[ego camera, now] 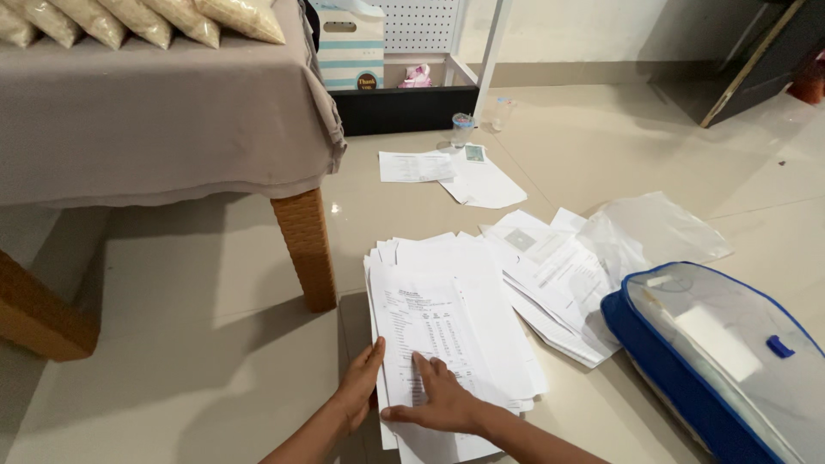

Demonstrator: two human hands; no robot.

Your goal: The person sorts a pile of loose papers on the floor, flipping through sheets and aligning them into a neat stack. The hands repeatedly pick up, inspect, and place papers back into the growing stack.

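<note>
1. Stack of printed sheets (451,326) lying flat on the tiled floor (215,344), near the middle, squared up roughly so the edges line up.
2. Right hand (443,397) resting flat on the top page, fingers spread, index laid along the printed table, likely pinning it down.
3. Left hand (361,387) cupped against the stack's left edge, fingers together, steadying that side.
4. Looser pile of papers (559,283) fanned out just right.
5. Blue-trimmed clear zip pouch (713,361) near right; wicker table leg (307,249) left; two sheets (447,172) farther off.
</note>
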